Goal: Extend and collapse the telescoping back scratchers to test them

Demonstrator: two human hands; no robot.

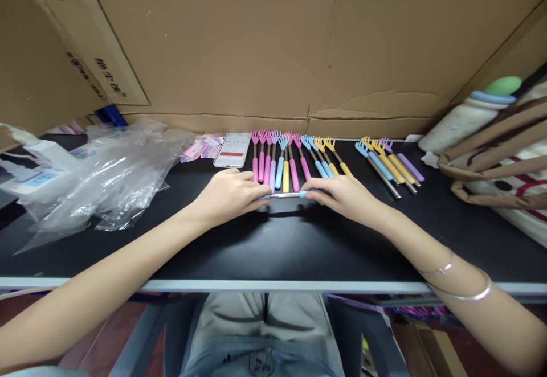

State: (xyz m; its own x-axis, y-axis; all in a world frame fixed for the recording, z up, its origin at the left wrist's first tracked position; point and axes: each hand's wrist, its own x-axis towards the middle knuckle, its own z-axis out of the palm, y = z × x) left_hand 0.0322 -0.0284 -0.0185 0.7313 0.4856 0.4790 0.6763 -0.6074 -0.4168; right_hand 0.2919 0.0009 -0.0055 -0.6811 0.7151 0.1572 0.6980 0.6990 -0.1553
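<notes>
My left hand (231, 193) and my right hand (342, 195) together hold a small blue back scratcher (285, 195) sideways just above the black tabletop (273, 246). Each hand pinches one end, and the metal shaft shows between them. Right behind my hands lies a row of several pink, blue, purple and yellow back scratchers (290, 163), claws pointing away from me. A second smaller group of scratchers (391, 163) lies to the right.
A white phone (232, 150) and pink cards (200, 148) lie at the back left. Crumpled clear plastic bags (115, 177) and a white box (38, 172) fill the left side. A striped bag (504, 166) and a bottle (465, 118) stand at right. Cardboard walls the back.
</notes>
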